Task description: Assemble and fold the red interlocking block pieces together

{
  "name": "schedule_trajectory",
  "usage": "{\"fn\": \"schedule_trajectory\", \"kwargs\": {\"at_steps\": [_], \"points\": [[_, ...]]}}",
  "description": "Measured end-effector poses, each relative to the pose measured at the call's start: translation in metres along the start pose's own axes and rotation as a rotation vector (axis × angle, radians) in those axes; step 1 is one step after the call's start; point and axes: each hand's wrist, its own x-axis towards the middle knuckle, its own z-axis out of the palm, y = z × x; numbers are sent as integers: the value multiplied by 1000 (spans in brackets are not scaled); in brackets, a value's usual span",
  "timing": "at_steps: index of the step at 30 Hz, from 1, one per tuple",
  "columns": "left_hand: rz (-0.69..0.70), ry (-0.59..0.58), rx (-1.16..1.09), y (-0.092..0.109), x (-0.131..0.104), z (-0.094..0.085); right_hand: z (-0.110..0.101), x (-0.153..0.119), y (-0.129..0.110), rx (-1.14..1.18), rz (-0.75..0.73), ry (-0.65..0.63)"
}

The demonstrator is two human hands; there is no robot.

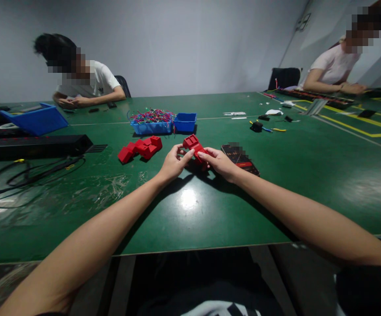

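Both hands meet above the green table point(183, 232), watched from my remote post: the left hand point(173, 163) and the right hand point(222, 164) are curled nearly closed, thumbs and fingers pinching a red block point(192, 141) from either side. The block tilts between them, apparently lifted off the surface, and I judge the two-sided grip lets the piece be steadied and turned. At this scale I cannot quite make out its lower end, or where the fingertips behind it press. Just beside the right hand lies a phone point(237, 159), face up, probably so its timer-like display can be read at a glance. Left of the left hand, other red blocks point(140, 148) sit huddled, likely for easy reach. Beyond them, a blue bin point(152, 128) heaped with coloured wires point(151, 116) stands next to a smaller blue bin point(185, 124), the walls presumably containing loose strands. Farther right rests a tool with yellow and blue handles point(279, 130). Across the table, a co-worker in a white top point(101, 80) leans on forearms at left; another person point(330, 66) sits at far right.
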Motion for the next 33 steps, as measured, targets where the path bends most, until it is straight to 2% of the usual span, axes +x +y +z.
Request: {"fn": "schedule_trajectory", "kwargs": {"at_steps": [9,21,33], "points": [[-4,15,-24,0,2,-1,1,-5,-5,71,-9,-41],[-33,25,-32,3,1,0,0,-1,2,81,-51,-79],[82,9,21,-3,1,-1,1,-1,3,49,-51,-52]]}}
